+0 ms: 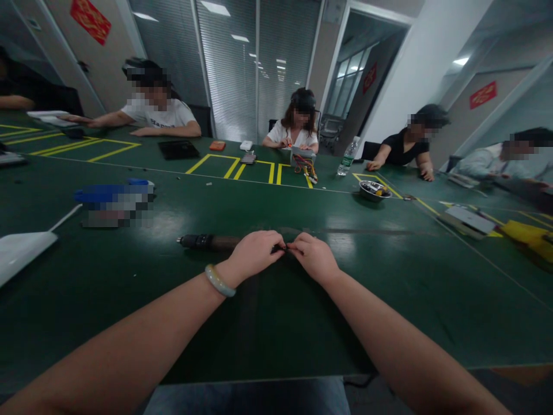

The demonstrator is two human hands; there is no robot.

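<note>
Left hand [254, 253] and right hand [313, 257] pinch together over the green desk [432, 300]

Both hands curl inward, their fingertips meeting to nip a small dark piece [279, 248], too small to identify. A pale jade bangle [220, 280] circles the left wrist. Just left of the left hand lies a dark cylindrical tool [203, 242] with a black ribbed end, its other end running behind the hand. Toward the desk's left edge are a partly blurred blue object [114, 193] and a white sheet [21, 253]. Toward the right edge lie a flat silver device [469, 219] and a yellow item [522, 236]. Near the far edge, a shallow bowl [374, 190] holding small bits sits near a plastic water bottle [348, 155] and a bundle of coloured wires [305, 168]. Beyond it, a co-worker in a white T-shirt [159, 115] sits with others.
</note>
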